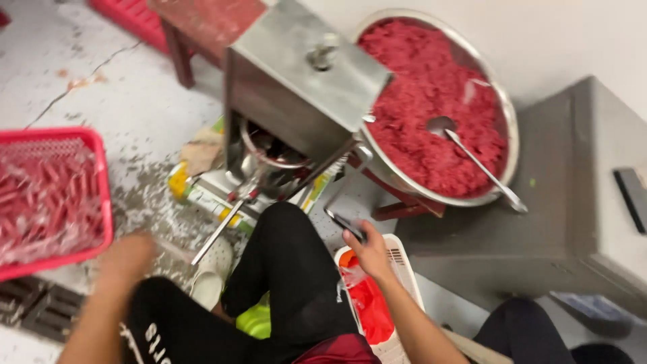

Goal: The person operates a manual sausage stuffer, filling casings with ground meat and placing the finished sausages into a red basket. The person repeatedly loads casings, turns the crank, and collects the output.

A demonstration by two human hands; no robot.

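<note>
While the person sits low on the floor with black-trousered knees drawn up, the right hand (369, 251) is closed around the dark handle of the crank (345, 202) that juts from the front of a stainless steel stuffing machine (296, 87), fingers wrapped tight on it. The left hand (128, 259) is blurred, near the floor beside the thin metal nozzle (217, 232) that slants out from the machine's base; whether its fingers are spread or curled I cannot tell, and it does not clearly hold anything. The machine stands on the concrete floor (135, 101) just ahead of the knees, its square lid tilted. Behind it to the right, a wide steel basin (507, 121) rests on a red stool, filled with red minced meat (424, 94), and a metal ladle (472, 155) lies in the meat with its handle over the near rim. At the left edge of the floor a pink crate (101, 202) holds red sausages under clear film. Under the right forearm lies a white basket (404, 269) with a red bag (367, 303) in it.
</note>
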